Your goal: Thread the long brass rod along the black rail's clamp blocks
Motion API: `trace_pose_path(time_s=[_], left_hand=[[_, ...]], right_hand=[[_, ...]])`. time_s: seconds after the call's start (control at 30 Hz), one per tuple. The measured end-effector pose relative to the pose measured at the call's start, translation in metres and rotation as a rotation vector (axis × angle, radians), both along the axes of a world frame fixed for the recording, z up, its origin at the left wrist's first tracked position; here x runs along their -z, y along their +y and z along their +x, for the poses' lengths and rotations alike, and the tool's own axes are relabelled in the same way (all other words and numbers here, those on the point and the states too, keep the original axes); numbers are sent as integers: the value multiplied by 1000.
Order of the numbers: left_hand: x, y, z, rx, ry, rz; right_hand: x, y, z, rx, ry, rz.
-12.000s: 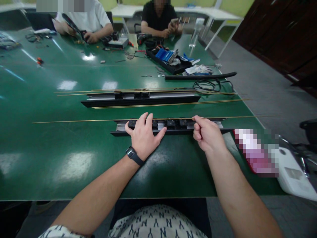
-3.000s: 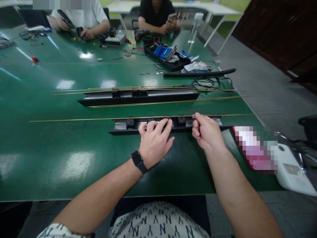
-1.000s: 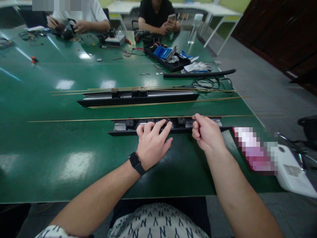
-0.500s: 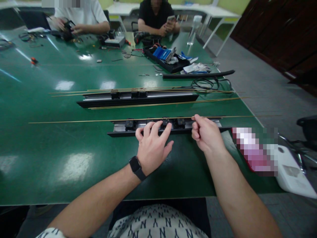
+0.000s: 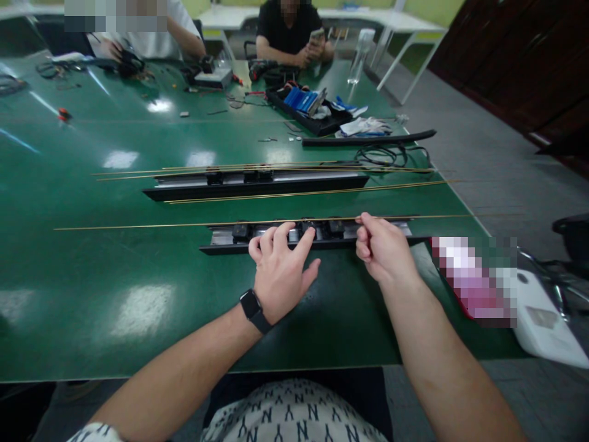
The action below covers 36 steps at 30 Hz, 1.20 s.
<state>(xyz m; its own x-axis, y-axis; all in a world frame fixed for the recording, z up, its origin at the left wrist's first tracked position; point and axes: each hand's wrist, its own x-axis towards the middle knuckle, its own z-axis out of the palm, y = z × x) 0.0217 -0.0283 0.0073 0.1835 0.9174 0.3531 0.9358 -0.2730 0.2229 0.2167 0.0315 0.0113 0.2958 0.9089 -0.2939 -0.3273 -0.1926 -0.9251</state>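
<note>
A short black rail (image 5: 221, 247) with black clips in its silver channel lies across the green table (image 5: 138, 288) in front of me. A long thin brass rod (image 5: 138, 225) runs along its far edge. My left hand (image 5: 280, 270), a black watch on the wrist, rests on the rail with fingers spread over the clips, holding nothing. My right hand (image 5: 384, 252) is closed in a pinch on the brass rod near the rail's right end.
A second, longer black rail (image 5: 257, 184) with several brass rods lies further back. Beyond it are a black tray (image 5: 317, 126) of blue parts, a black cable coil (image 5: 391, 156) and a black strip (image 5: 368, 139). Two people sit at the far side. A white device (image 5: 547, 331) lies right.
My left hand has slid along the rail, first right, then slightly left over the clips. My right hand keeps its pinch on the rod in the same place.
</note>
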Motion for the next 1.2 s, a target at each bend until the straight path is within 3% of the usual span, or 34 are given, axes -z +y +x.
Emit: trace_pose_path(time_s=[1.2], left_hand=[[-1,-3,2,-50,7,-57]], right_hand=[[0,-1,0,0,-15,-4]])
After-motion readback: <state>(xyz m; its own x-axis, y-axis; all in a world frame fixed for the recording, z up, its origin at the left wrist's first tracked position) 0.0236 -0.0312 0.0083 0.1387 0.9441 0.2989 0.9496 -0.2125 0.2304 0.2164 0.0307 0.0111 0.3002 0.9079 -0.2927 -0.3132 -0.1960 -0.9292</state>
